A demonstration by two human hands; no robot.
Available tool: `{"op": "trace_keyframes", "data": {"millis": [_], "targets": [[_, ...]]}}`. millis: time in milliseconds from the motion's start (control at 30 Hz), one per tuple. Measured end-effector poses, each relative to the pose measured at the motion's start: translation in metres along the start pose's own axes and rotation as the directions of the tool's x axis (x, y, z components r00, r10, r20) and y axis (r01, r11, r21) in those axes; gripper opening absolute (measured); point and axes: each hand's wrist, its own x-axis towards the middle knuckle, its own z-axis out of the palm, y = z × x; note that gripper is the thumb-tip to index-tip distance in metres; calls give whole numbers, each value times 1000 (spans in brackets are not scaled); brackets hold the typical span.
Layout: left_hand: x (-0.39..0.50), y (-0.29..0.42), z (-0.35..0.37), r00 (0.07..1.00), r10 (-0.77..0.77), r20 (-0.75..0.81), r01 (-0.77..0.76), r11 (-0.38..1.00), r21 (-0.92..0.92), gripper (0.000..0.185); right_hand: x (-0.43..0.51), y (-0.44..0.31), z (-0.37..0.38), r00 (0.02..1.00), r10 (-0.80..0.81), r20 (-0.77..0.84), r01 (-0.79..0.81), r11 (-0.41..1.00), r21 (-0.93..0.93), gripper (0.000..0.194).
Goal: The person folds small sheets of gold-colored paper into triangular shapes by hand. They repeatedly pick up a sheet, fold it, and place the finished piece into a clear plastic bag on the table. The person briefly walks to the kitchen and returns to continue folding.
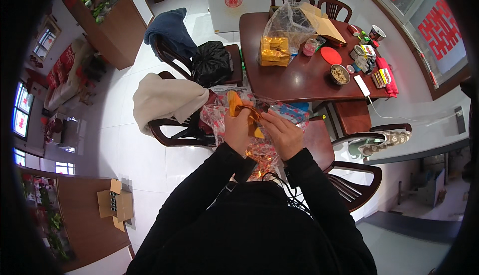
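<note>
My left hand (238, 127) grips a fanned stack of gold paper sheets (234, 101), thumb on top. A folded part of the gold paper hangs between the hands, and the fingers of my right hand (282, 133) rest on its right edge. Below both hands lies a clear plastic bag with red print (217, 119), with shiny gold and red pieces (262, 159) in its lower part. On the dark wooden table (295, 84) ahead stands a block of folded gold paper (275, 50) beside crumpled clear plastic (288, 20).
The table also holds a metal bowl of peanuts (339, 74), a red disc (330, 55), an open cardboard box (325, 24), jars and a white power strip (362, 85). Chairs stand around, one bearing a black plastic bag (212, 63), others a beige cloth (168, 97) and a blue cloth (170, 32).
</note>
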Motion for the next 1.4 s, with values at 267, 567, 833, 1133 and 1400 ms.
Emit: {"op": "trace_keyframes", "data": {"millis": [267, 567, 833, 1133, 1400], "targets": [[-2, -5, 14, 991, 126, -48, -120, 986, 112, 18, -16, 9, 21, 782, 610, 124, -517, 525, 676, 29], [4, -8, 12, 886, 453, 101, -413, 670, 617, 22, -1, 16, 27, 759, 649, -50, -424, 551, 719, 42], [6, 1, 1, 967, 211, 140, -250, 715, 652, 28, -7, 37, 33, 789, 613, 29, -464, 566, 681, 39], [28, -6, -16, 994, -110, 25, 107, 990, 96, 34, -40, 70, 59, 820, 561, 107, -562, 758, 330, 37], [19, -8, 3, 984, -62, 167, 70, 997, -38, 33, 5, 4, 31, 904, 343, 256, -416, 844, 340, 45]]}}
